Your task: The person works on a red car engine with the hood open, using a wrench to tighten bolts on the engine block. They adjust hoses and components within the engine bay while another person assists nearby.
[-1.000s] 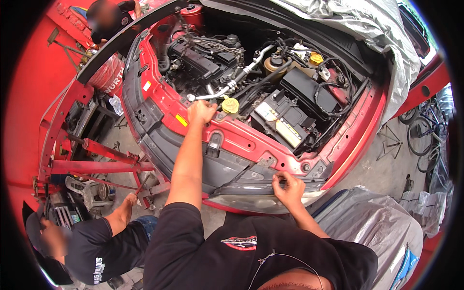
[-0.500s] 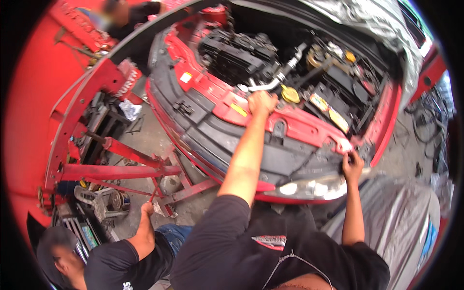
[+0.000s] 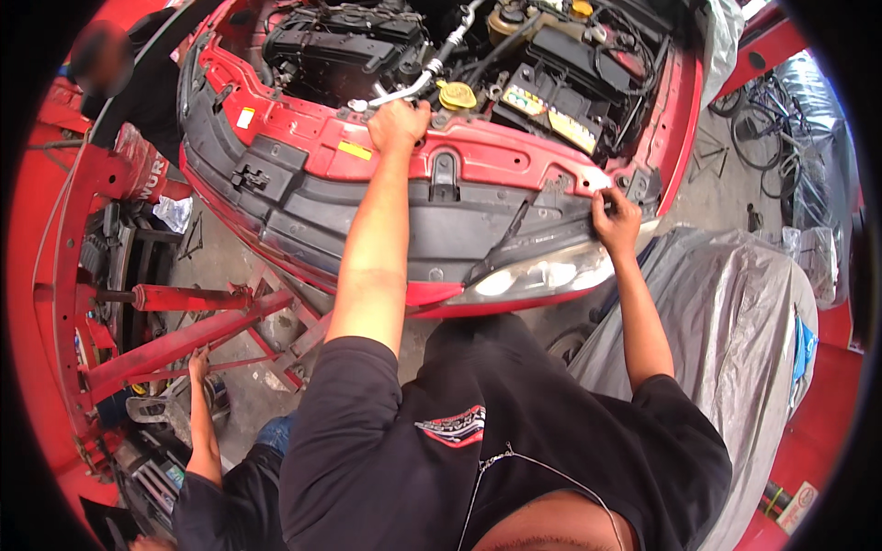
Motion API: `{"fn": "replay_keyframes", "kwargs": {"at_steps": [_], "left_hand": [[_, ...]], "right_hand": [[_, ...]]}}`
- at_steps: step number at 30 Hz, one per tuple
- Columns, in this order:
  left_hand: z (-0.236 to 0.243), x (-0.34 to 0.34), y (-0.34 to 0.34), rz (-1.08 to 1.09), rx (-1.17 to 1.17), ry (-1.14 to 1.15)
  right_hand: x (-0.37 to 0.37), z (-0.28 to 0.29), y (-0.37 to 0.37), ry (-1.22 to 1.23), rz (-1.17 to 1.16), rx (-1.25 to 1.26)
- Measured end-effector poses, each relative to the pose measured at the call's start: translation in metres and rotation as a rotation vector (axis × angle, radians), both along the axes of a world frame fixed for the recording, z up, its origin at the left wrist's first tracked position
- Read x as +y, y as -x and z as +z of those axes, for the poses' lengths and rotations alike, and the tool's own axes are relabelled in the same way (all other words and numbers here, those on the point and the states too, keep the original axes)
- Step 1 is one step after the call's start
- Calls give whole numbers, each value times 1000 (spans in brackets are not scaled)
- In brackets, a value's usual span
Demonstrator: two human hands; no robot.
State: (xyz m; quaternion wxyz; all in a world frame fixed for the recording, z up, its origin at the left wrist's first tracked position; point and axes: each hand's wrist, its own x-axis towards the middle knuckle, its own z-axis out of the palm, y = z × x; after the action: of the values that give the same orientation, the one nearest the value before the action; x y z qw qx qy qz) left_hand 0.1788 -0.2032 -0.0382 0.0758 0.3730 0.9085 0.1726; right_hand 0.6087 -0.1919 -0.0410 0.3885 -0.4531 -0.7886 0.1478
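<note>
A red car stands ahead of me with its engine bay uncovered. My left hand (image 3: pixel 401 124) is closed over the red front crossmember (image 3: pixel 473 147), its fingertips hidden at the far edge. Just past it are a silver pipe (image 3: pixel 413 89) and a yellow cap (image 3: pixel 457 95). At the crossmember's right end, above the clear headlight (image 3: pixel 542 273), my right hand (image 3: pixel 616 220) has its fingers bent together in a pinch. What it pinches, if anything, is too small to make out. Black plastic trim (image 3: pixel 367 225) covers the car's nose between my arms and the crossmember.
A red steel frame (image 3: pixel 184 340) stands at the left, with a co-worker's hand (image 3: pixel 198 364) on a bar there. Another person (image 3: pixel 147 83) is at the far left. A grey sheet (image 3: pixel 689 312) covers something at my right. The battery (image 3: pixel 551 106) sits in the engine bay.
My view has shifted, so the car appears farther left and higher. Both hands stay at about the same places on the car. The co-worker at lower left appears lower in view.
</note>
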Motion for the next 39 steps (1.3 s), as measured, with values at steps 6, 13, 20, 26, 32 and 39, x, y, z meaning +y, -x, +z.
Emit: {"fn": "replay_keyframes", "kwargs": {"at_steps": [6, 13, 20, 26, 32, 39], "left_hand": [[19, -16, -2, 134, -231, -75], [-19, -9, 4, 57, -87, -116], [-16, -6, 1, 53, -74, -109], [-22, -6, 7, 25, -56, -110], [-30, -3, 14, -29, -38, -189], [-8, -9, 36, -297, -354, -18]], "right_hand": [[0, -5, 5, 51, 9, 9], [-2, -14, -6, -25, 93, -99], [5, -9, -8, -5, 73, -115], [0, -12, -3, -61, 48, -99], [8, -26, -7, 29, 14, -2], [36, -34, -25, 216, -83, 91]]}}
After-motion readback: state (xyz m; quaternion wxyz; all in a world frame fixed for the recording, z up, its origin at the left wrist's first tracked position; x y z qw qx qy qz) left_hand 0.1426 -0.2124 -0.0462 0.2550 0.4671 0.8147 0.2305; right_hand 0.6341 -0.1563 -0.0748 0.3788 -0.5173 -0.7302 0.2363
